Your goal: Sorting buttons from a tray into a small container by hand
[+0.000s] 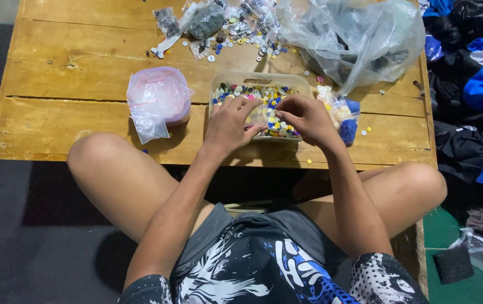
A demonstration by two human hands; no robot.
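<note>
Centrally in the head view, both hands meet over a pale plastic tray (261,80) heaped with mixed coloured buttons (253,93), which sits at the middle of the wooden surface (56,62). The left hand (231,118) rests on the tray's near left side, its fingers (253,130) curled and pinching at a small clear bag (264,115) among the buttons. The right hand (308,117) lies just beside it, fingers bent and gripping the same bag from the right. Left of the tray stands a pink container wrapped in clear plastic (158,98). Touching the tray's right side is a small bag of blue and pale pieces (344,115). A large clear bag (354,36) fills the upper right, with loose buttons and packets (224,31) scattered at upper centre. Dark and blue clothes (472,84) pile along the right edge.
</note>
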